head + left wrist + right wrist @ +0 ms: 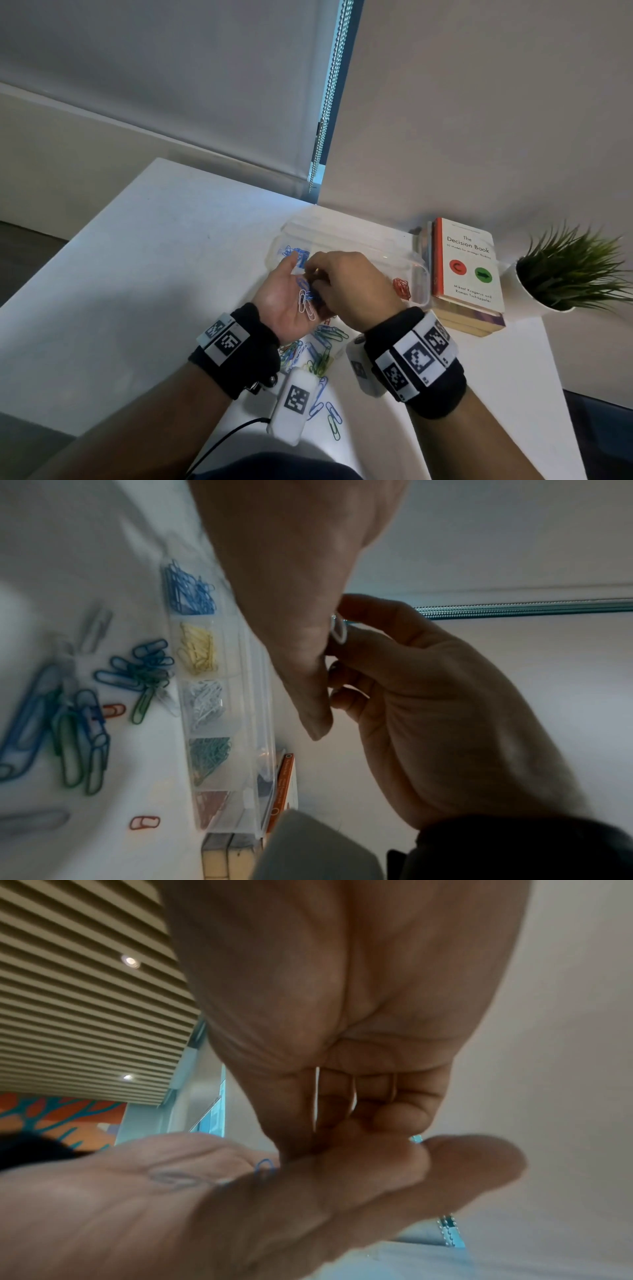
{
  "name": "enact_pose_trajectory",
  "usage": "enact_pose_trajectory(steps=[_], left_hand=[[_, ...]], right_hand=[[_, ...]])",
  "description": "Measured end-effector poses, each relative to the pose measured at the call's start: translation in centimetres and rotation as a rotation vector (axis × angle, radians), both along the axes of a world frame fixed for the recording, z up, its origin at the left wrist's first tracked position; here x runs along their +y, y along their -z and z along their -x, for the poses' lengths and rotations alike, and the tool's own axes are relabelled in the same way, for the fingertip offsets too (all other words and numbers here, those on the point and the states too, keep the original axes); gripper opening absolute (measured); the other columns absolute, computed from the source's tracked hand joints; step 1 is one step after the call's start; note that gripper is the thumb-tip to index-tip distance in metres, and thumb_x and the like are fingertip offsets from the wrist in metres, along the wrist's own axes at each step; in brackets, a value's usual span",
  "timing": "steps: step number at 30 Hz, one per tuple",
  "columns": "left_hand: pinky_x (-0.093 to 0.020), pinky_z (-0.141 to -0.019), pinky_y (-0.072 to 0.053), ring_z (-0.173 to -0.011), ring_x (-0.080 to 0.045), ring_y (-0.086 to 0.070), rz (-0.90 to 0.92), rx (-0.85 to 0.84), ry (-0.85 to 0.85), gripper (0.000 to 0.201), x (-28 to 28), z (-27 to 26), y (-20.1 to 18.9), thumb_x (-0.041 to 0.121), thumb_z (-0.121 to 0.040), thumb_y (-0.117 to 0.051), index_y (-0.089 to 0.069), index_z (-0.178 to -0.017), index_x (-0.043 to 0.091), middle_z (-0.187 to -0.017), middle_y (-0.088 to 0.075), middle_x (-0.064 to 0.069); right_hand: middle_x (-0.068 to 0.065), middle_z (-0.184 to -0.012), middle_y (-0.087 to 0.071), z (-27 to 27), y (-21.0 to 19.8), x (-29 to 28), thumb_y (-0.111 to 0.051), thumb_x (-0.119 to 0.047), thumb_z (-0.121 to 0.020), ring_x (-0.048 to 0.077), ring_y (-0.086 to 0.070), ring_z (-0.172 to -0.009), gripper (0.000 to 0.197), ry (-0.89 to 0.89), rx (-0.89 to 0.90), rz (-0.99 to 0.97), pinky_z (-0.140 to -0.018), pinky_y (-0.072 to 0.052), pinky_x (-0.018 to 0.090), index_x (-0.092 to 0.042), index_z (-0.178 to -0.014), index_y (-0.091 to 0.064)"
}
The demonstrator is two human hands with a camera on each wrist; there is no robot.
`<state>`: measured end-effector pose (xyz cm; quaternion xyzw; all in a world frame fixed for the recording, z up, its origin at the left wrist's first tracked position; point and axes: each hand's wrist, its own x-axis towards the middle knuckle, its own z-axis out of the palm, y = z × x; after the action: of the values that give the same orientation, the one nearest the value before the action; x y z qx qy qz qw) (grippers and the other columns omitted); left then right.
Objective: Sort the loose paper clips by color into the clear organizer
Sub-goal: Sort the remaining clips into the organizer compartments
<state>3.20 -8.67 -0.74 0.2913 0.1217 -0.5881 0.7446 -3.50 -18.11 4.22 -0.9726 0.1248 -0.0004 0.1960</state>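
Fingertips [313,274] of the right hand [352,291] are bunching together and digging into the left palm, apparently picking at a clip there, though I can't tell for sure whether they've actually got one pinched. Going big to small: the white table [144,274] is carrying everything, the clear organizer [253,723] is sitting at the back beside a stack of books [466,274], and its compartments are already holding blue, yellow, white, green and red clips. The left hand [291,301] is lying palm up with fingers relaxed and apart, cradling a few white and blue clips [306,301]. A loose pile of clips [318,349] is still waiting on the table near the wrists. So I'd say we're mid-sort, pulling one clip off the palm. Next move probably calls for matching its colour and dropping it into the right compartment without spilling the others.
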Motion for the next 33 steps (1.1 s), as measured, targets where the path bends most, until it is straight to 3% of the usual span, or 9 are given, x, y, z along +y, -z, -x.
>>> enact_pose_trajectory(steps=[5,10,14,17,21,25,28,31,33], left_hand=[[-0.037,-0.084,-0.046,-0.092,-0.027,-0.063,-0.106,-0.029,0.000,0.067,0.2,-0.2,0.1,0.056,-0.100,-0.024,-0.061,-0.112,0.002,-0.103,-0.067,-0.018],[-0.030,-0.064,-0.054,-0.070,-0.022,-0.072,-0.137,-0.095,0.021,0.064,0.3,-0.3,0.7,0.053,-0.101,-0.024,-0.060,-0.107,0.001,-0.082,-0.073,-0.015],[-0.035,-0.073,-0.055,-0.077,-0.025,-0.072,-0.061,-0.050,0.014,0.070,0.2,-0.3,0.9,0.053,-0.102,-0.020,-0.067,-0.098,0.001,-0.089,-0.072,-0.018],[-0.039,-0.068,-0.060,-0.082,-0.030,-0.072,0.055,0.018,-0.003,0.078,0.1,-0.1,0.5,0.051,-0.102,-0.019,-0.076,-0.085,0.001,-0.096,-0.071,-0.022],[-0.052,-0.081,-0.056,-0.095,-0.038,-0.069,0.113,0.054,0.031,0.076,0.2,-0.1,0.6,0.053,-0.101,-0.024,-0.072,-0.100,-0.006,-0.111,-0.066,-0.027],[-0.053,-0.077,-0.057,-0.093,-0.042,-0.069,0.102,0.065,0.042,0.073,0.1,-0.2,0.5,0.052,-0.100,-0.026,-0.059,-0.115,-0.011,-0.111,-0.065,-0.031],[-0.054,-0.086,-0.053,-0.104,-0.047,-0.063,0.074,0.054,0.040,0.074,0.1,-0.7,1.1,0.054,-0.100,-0.028,-0.054,-0.124,-0.011,-0.122,-0.059,-0.031],[-0.056,-0.095,-0.045,-0.114,-0.049,-0.056,0.062,0.058,0.038,0.074,0.3,-1.1,1.6,0.053,-0.099,-0.030,-0.054,-0.124,-0.012,-0.128,-0.056,-0.031],[-0.056,-0.091,-0.048,-0.109,-0.049,-0.060,0.055,0.053,0.021,0.072,0.4,-1.3,1.8,0.051,-0.099,-0.030,-0.057,-0.120,-0.012,-0.126,-0.057,-0.033]], right_hand=[[0.008,-0.090,-0.065,-0.5,0.3,1.1,-0.051,-0.014,-0.087,0.029,-0.061,-0.084,0.015,-0.011,0.038,0.094,-0.062,-0.047,0.032,-0.018,-0.097,-0.061],[0.009,-0.091,-0.065,-0.8,0.6,1.9,-0.049,-0.010,-0.086,0.028,-0.060,-0.084,0.023,-0.010,0.044,0.046,-0.060,-0.037,0.029,-0.019,-0.104,-0.058],[0.005,-0.079,-0.065,-0.8,0.9,1.2,-0.055,-0.010,-0.082,0.025,-0.059,-0.074,0.011,0.079,-0.042,-0.171,-0.063,-0.048,0.033,-0.019,-0.088,-0.058],[-0.006,-0.069,-0.061,-0.7,1.4,-0.1,-0.064,-0.009,-0.079,0.015,-0.058,-0.067,0.017,0.205,-0.146,-0.412,-0.065,-0.047,0.028,-0.024,-0.078,-0.057],[-0.004,-0.062,-0.050,-0.3,1.6,-1.1,-0.066,0.001,-0.079,0.017,-0.054,-0.062,0.020,0.334,-0.287,-0.770,-0.064,-0.045,0.031,-0.017,-0.078,-0.059],[-0.003,-0.057,-0.051,0.1,1.6,-1.7,-0.063,0.005,-0.083,0.013,-0.049,-0.053,0.018,0.417,-0.376,-1.048,-0.054,-0.042,0.023,-0.011,-0.082,-0.057],[0.005,-0.062,-0.053,0.3,1.6,-2.2,-0.059,0.008,-0.084,0.020,-0.050,-0.053,0.018,0.434,-0.425,-1.225,-0.052,-0.042,0.026,-0.009,-0.085,-0.056],[0.010,-0.065,-0.051,0.8,1.4,-3.4,-0.057,0.009,-0.086,0.020,-0.055,-0.052,0.018,0.481,-0.446,-1.232,-0.047,-0.044,0.025,-0.008,-0.088,-0.054],[0.009,-0.066,-0.053,1.3,1.4,-4.9,-0.060,0.007,-0.085,0.016,-0.057,-0.052,0.014,0.550,-0.442,-1.042,-0.045,-0.044,0.022,-0.006,-0.088,-0.056]])
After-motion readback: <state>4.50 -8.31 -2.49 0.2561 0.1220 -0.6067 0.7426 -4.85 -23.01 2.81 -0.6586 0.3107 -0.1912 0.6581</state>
